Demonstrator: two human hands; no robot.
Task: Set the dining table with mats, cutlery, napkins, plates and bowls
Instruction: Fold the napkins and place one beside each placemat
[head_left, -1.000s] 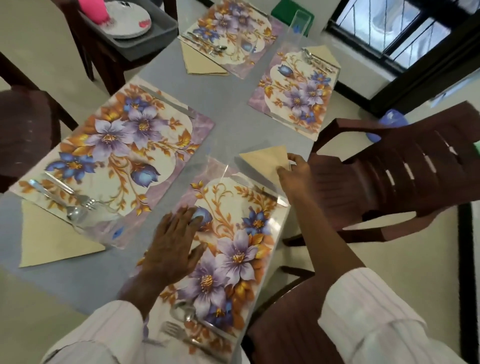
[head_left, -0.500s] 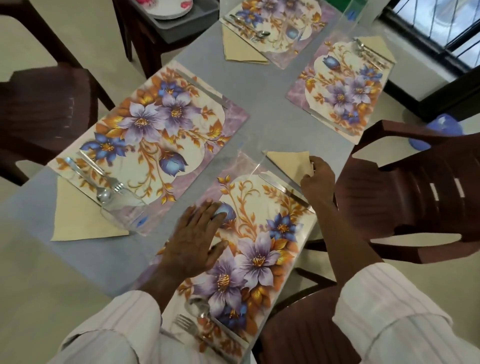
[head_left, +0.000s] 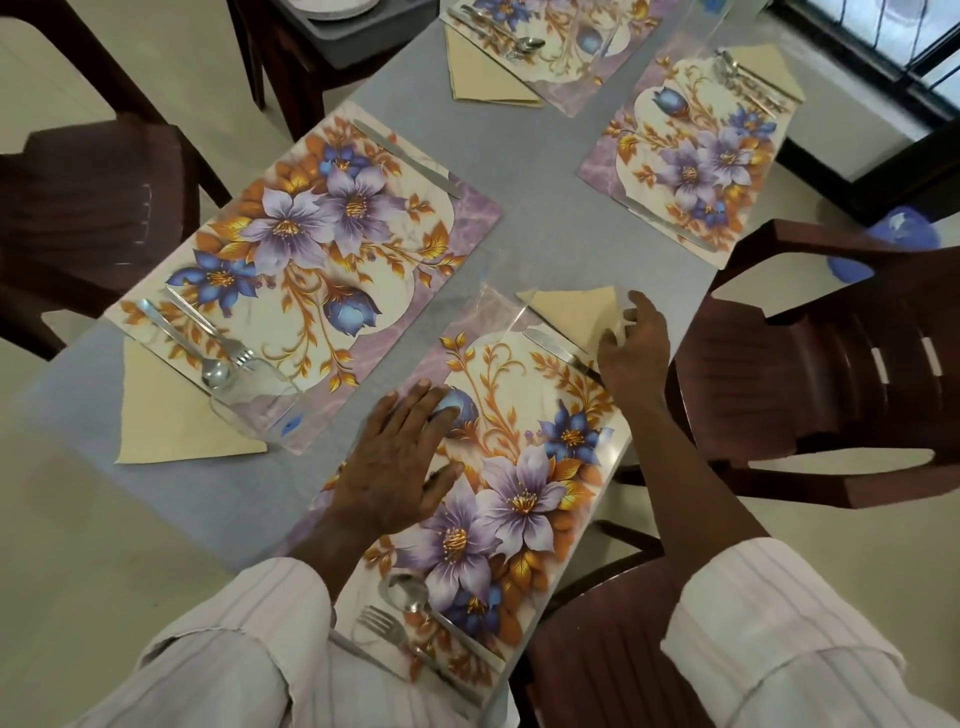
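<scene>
Head view: at frame centre, the left grip (head_left: 400, 462) lies spread flat on the near floral mat (head_left: 524, 467). The right grip (head_left: 631, 348) pinches the beige napkin (head_left: 569, 312) on the bench (head_left: 519, 171), at the mat's upper-right edge beside the knife (head_left: 558, 351).

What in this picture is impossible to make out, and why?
- Head view: the plate in the grey tray is cut off by the top edge.
- The handle end of the knife lies hidden under the right hand.
- Whether that hand pinches the napkin or only presses it: its own back hides the fingertips.
- The clear item on the left mat is too transparent to identify.
</scene>
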